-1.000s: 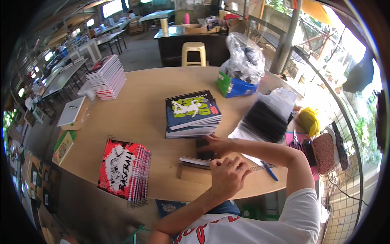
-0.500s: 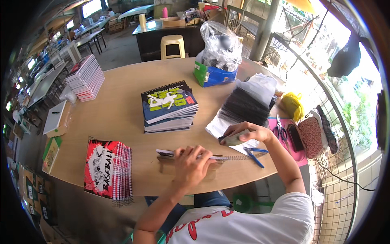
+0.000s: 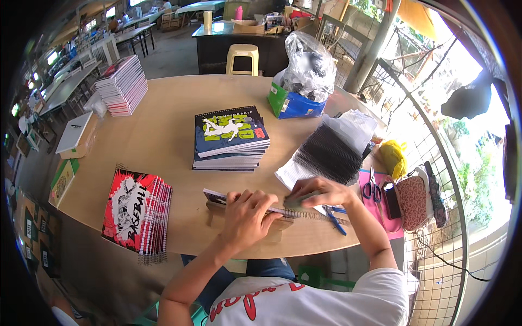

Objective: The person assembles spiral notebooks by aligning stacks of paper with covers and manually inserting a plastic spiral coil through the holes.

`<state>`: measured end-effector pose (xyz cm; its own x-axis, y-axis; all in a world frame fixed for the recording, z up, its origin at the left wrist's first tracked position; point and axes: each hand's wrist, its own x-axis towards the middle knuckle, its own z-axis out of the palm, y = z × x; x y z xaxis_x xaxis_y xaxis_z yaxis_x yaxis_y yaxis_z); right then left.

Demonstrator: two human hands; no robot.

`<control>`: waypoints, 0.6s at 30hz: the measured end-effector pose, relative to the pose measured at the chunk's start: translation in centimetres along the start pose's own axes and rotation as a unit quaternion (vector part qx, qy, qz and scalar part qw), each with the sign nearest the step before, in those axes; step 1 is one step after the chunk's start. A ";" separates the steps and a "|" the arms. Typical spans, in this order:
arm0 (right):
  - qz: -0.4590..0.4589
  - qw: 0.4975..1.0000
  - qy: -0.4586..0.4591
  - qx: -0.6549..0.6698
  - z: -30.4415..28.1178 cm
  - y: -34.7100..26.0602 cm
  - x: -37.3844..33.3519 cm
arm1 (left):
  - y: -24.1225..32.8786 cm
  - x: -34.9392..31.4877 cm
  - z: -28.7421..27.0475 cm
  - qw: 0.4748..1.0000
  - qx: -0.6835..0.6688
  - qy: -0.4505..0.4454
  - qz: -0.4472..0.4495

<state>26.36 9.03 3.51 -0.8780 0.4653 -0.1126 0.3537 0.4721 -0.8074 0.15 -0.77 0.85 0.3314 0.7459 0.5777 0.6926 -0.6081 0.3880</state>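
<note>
Near the table's front edge, my left hand (image 3: 247,213) is closed over a notebook (image 3: 212,194) standing on its edge, with its fingers across the top. A light wooden block (image 3: 216,216) supports the notebook from below. A long wire spiral coil (image 3: 318,216) runs along the notebook's upper edge and sticks out to the right. My right hand (image 3: 321,190) grips a flat grey-green pad (image 3: 299,200), held against or just above the coil; I cannot tell which. Blue-handled pliers (image 3: 336,223) lie under the right wrist, partly hidden.
Red-covered notebooks (image 3: 133,209) with coils lie at the left, and dark blue notebooks (image 3: 231,133) are stacked mid-table. Black coils (image 3: 330,155) rest on white cloth at the right, beside scissors (image 3: 372,187). A blue-green box (image 3: 299,105) and another book stack (image 3: 122,89) stand farther back.
My right hand has brought the pad down and left, to the coil near the notebook. My left hand still holds the notebook, now tilted slightly. The whole view has shifted a little.
</note>
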 end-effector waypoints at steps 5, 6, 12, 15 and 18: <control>-0.077 0.996 -0.002 0.050 -0.6 -0.9 -0.1 | -0.3 0.0 0.0 1.000 -0.007 -0.008 -0.007; 0.000 0.998 -0.007 -0.059 -0.3 -1.1 0.7 | -0.3 -0.1 -0.1 1.000 -0.004 -0.012 -0.002; 0.016 0.999 -0.027 -0.024 -0.1 -0.6 1.2 | 0.0 -0.1 -0.2 0.999 -0.044 0.002 -0.016; -0.007 0.999 0.000 0.048 0.3 -1.0 1.5 | -0.2 -0.6 -0.4 0.997 -0.066 0.007 -0.040; -0.010 0.999 0.004 -0.051 0.6 -0.8 2.0 | -0.3 -0.4 0.3 0.996 -0.071 0.042 -0.035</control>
<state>24.13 9.16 3.62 -0.8830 0.4601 -0.0926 0.3678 0.5557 -0.7456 -0.02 -0.80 0.31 0.2256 0.7665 0.6013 0.6120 -0.5918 0.5247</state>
